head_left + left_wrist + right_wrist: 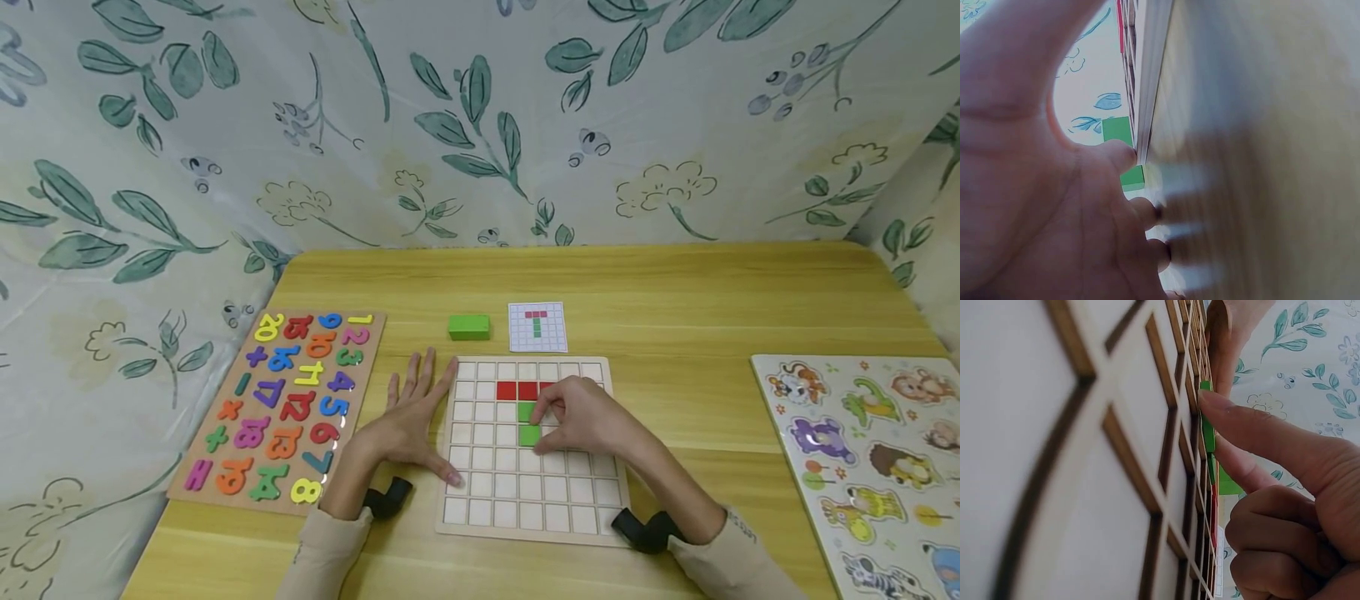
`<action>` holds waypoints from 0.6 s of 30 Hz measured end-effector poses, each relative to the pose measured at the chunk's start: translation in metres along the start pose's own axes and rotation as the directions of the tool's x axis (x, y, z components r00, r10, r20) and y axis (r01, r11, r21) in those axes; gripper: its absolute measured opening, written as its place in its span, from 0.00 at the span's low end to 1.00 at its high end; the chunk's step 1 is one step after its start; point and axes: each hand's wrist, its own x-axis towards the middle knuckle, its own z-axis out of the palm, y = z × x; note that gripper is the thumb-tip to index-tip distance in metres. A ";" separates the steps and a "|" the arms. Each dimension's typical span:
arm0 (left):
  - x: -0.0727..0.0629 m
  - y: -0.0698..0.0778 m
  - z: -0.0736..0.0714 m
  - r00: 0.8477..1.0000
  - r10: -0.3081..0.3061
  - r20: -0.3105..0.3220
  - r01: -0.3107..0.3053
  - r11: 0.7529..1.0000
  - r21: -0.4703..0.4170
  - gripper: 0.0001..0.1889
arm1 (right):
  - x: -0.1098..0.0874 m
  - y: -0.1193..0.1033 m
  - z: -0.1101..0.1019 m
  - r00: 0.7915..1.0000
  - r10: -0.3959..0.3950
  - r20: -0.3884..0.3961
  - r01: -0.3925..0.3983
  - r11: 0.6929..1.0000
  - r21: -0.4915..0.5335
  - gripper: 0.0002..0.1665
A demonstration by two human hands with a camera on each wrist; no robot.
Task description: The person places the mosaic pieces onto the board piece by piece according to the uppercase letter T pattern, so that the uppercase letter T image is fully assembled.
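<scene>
A wooden grid board (525,536) lies on the table before me. Three red tiles (506,390) form a row near its top, the rightmost partly covered by my right hand (588,417). Below the middle red one sits a green tile (526,412). My right thumb and index finger pinch a second green tile (1207,422) at its edges, over the cell just under the first; its other fingers curl into the palm. My left hand (405,425) is spread beside the board, with its thumb and index fingertip at the left rim.
Behind the board are a green block (468,327) and a pattern card (537,327) showing a red and green T. A number puzzle board (247,496) lies at left, an animal puzzle (787,392) at right. A floral cloth (480,217) hangs beyond the table.
</scene>
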 end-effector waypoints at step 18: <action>0.000 -0.001 -0.001 1.000 0.009 0.002 -0.009 1.000 0.008 0.82 | 0.001 0.003 0.002 0.999 -0.032 -0.004 0.032 0.999 0.001 0.14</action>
